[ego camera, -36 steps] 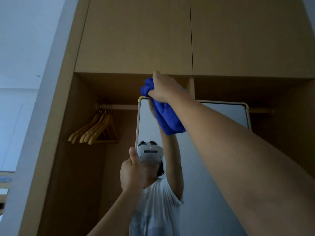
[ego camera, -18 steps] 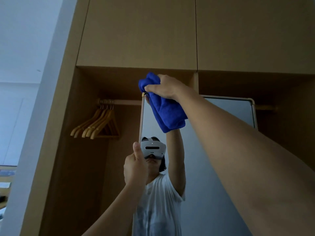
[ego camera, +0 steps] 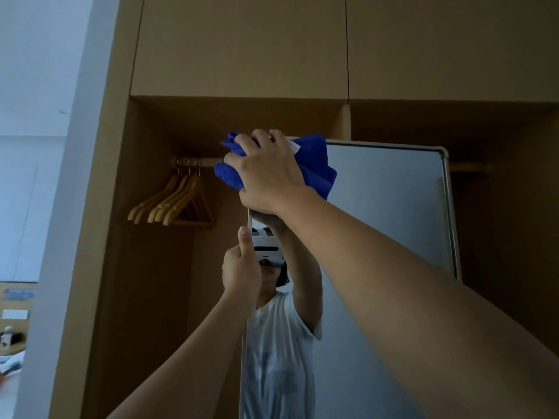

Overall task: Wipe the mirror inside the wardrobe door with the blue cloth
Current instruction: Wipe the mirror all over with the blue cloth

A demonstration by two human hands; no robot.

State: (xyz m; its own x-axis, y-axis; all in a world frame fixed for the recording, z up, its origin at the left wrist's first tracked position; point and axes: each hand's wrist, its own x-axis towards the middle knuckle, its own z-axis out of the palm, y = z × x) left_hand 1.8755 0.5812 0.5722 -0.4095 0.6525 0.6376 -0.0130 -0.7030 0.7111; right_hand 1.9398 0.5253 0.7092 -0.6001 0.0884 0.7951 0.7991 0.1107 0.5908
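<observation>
A tall mirror [ego camera: 387, 225] with a thin pale frame stands out from the open wardrobe, its left edge facing me. My right hand [ego camera: 266, 173] presses a bunched blue cloth [ego camera: 317, 167] flat against the mirror's top left corner. My left hand [ego camera: 240, 267] grips the mirror's left edge lower down, thumb pointing up. The glass reflects a person in a white shirt and a headset.
Several wooden hangers [ego camera: 172, 204] hang on a rail [ego camera: 199, 162] inside the wardrobe, left of the mirror. Closed upper cabinet doors [ego camera: 242, 43] run above. A white wall [ego camera: 36, 146] lies to the left, with a desk corner [ego camera: 12, 343] low down.
My right hand turned from a pinching hold over the top edge to a flat press on the glass. The cloth is bunched under the palm. The left hand keeps its hold.
</observation>
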